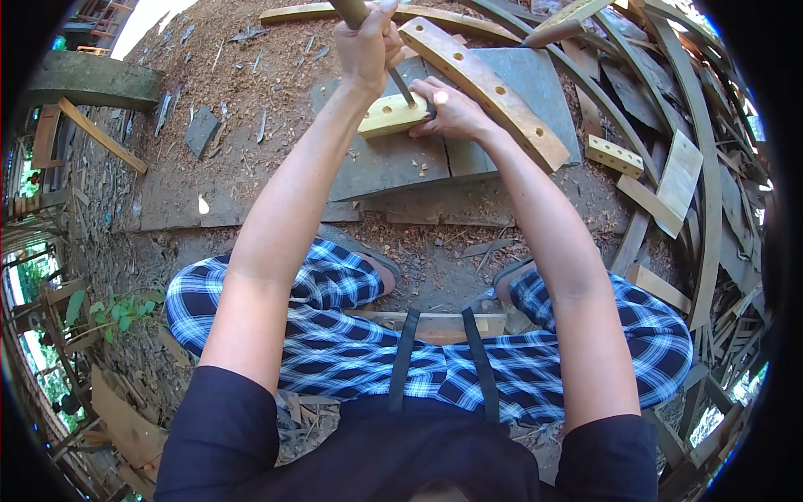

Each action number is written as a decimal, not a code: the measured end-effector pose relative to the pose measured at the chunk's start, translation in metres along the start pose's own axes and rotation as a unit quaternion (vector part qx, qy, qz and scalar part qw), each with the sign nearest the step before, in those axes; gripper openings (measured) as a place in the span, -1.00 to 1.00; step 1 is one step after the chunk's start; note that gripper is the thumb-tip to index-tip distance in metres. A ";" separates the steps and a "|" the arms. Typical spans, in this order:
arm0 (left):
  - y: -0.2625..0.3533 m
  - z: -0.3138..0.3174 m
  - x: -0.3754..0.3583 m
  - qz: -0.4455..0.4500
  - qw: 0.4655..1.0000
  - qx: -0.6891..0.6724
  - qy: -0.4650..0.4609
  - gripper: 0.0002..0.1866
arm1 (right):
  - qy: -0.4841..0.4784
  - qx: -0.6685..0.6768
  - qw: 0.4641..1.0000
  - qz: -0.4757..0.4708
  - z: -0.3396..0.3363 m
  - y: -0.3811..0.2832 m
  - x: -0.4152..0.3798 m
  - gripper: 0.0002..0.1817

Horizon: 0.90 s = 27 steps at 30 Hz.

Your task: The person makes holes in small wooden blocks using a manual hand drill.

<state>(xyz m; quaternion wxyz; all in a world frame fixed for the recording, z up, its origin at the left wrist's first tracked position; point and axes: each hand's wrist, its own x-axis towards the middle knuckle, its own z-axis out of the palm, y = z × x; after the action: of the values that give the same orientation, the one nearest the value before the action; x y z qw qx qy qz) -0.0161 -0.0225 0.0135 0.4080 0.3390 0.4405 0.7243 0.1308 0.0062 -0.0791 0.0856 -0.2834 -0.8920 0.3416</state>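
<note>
My left hand [368,52] is closed around the handle of a chisel-like tool [400,85], whose metal shaft slants down to the top of a pale yellow wooden block [391,115]. Its tip meets the block at or near a hole; the exact contact is too small to tell. My right hand [450,110] grips the block's right end, fingers wrapped around it, near a small dark spot. The block lies on a grey board [393,163]. Just beyond my right hand, a long curved wooden piece with several round holes [481,75] lies across the boards.
At right, a small block with holes [615,156] lies near a heap of curved strips and offcuts [711,192]. Wood shavings [251,75] cover the ground at upper left, beside a concrete-looking beam [100,81]. My plaid-covered legs [335,289] are spread on either side.
</note>
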 end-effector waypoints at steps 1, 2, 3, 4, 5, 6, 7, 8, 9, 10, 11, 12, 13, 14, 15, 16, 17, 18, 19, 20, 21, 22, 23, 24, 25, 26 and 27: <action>0.000 -0.002 -0.001 -0.015 1.000 -0.002 -0.017 -0.55 | 0.003 -0.004 1.000 -0.001 -0.001 0.001 0.000 -0.32; 0.000 -0.002 0.000 -0.028 0.999 -0.004 -0.034 -0.54 | -0.010 -0.017 1.000 0.004 -0.003 0.000 -0.001 -0.30; -0.001 -0.001 0.000 -0.023 0.999 -0.008 -0.038 -0.54 | -0.008 -0.026 1.000 0.001 -0.003 0.000 -0.001 -0.29; -0.001 -0.001 -0.001 -0.015 0.999 -0.016 -0.041 -0.59 | -0.007 -0.033 0.999 -0.001 -0.003 -0.001 -0.002 -0.29; 0.002 0.001 -0.003 -0.008 0.999 -0.022 -0.044 -0.63 | -0.033 -0.047 0.998 0.006 -0.006 -0.001 -0.001 -0.23; 0.004 0.003 -0.005 -0.005 0.999 -0.025 -0.045 -0.63 | -0.032 -0.051 0.998 0.005 -0.009 -0.001 0.000 -0.23; 0.005 0.006 -0.008 -0.009 0.999 -0.017 -0.032 -0.60 | -0.037 -0.064 0.997 -0.005 -0.011 -0.002 0.001 -0.20; 0.005 0.008 -0.009 -0.014 1.000 -0.009 -0.019 -0.56 | -0.041 -0.076 0.996 -0.014 -0.013 -0.005 0.001 -0.17; 0.005 0.011 -0.011 -0.014 1.000 -0.011 -0.019 -0.56 | -0.042 -0.078 0.996 -0.013 -0.017 -0.007 0.002 -0.17; 0.005 0.014 -0.013 -0.003 1.000 -0.010 -0.009 -0.56 | -0.073 -0.100 0.992 -0.003 -0.022 -0.008 0.004 -0.15; 0.003 0.016 -0.015 0.008 1.000 -0.009 0.001 -0.57 | -0.105 -0.123 0.987 0.007 -0.025 -0.008 0.005 -0.12; 0.002 0.017 -0.015 0.010 1.000 -0.010 0.003 -0.57 | -0.106 -0.125 0.986 0.005 -0.025 -0.008 0.006 -0.12; 0.001 0.019 -0.015 0.020 1.000 -0.006 0.014 -0.58 | -0.105 -0.133 0.986 -0.001 -0.026 -0.009 0.006 -0.12; -0.001 0.018 -0.015 0.032 0.999 -0.002 0.025 -0.60 | -0.104 -0.141 0.984 -0.008 -0.024 -0.007 0.006 -0.12; -0.002 0.017 -0.016 0.037 0.999 -0.003 0.027 -0.60 | -0.104 -0.145 0.984 -0.012 -0.022 -0.007 0.007 -0.12; -0.002 0.017 -0.016 0.045 0.998 -0.002 0.053 -0.60 | -0.097 -0.145 0.985 -0.016 -0.019 -0.006 0.006 -0.12; -0.002 0.017 -0.016 0.051 0.996 -0.001 0.077 -0.61 | -0.089 -0.145 0.985 -0.018 -0.020 -0.009 0.004 -0.12; -0.003 0.016 -0.015 0.055 0.996 -0.002 0.076 -0.61 | -0.086 -0.148 0.985 -0.018 -0.022 -0.010 0.001 -0.12; -0.004 0.015 -0.015 0.050 0.996 -0.010 0.076 -0.62 | -0.041 -0.200 0.978 -0.046 -0.022 -0.010 -0.005 -0.12; -0.004 0.013 -0.015 0.046 0.996 -0.019 0.078 -0.62 | 0.002 -0.251 0.965 -0.074 -0.022 -0.013 -0.012 -0.12; -0.003 0.014 -0.016 0.049 0.995 -0.020 0.080 -0.62 | 0.048 -0.265 0.959 -0.093 -0.027 -0.016 -0.022 -0.13; -0.002 0.017 -0.017 0.046 0.995 -0.013 0.082 -0.62 | 0.045 -0.269 0.957 -0.097 -0.029 -0.016 -0.032 -0.13; -0.001 0.018 -0.018 0.043 0.995 -0.007 0.085 -0.63 | 0.156 -0.303 0.938 -0.061 -0.033 -0.015 -0.042 -0.12; -0.002 0.017 -0.017 0.047 0.995 -0.013 0.088 -0.63 | 0.267 -0.333 0.904 -0.024 -0.037 -0.011 -0.051 -0.11; -0.002 0.016 -0.018 0.057 0.995 0.000 0.078 -0.63 | 0.267 -0.339 0.902 -0.027 -0.040 -0.004 -0.061 -0.11; -0.003 0.016 -0.017 0.068 0.995 0.012 0.067 -0.64 | 0.227 -0.347 0.906 0.085 -0.040 0.006 -0.069 -0.10; -0.003 0.016 -0.017 0.063 0.996 0.005 0.067 -0.64 | 0.188 -0.349 0.897 0.196 -0.040 0.014 -0.075 -0.09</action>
<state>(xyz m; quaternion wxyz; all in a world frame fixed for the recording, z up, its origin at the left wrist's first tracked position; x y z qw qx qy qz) 0.0063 -0.0313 0.0148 0.3294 0.3191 0.4483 0.7673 0.2130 -0.0048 -0.0550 0.0783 -0.5230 -0.8477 -0.0409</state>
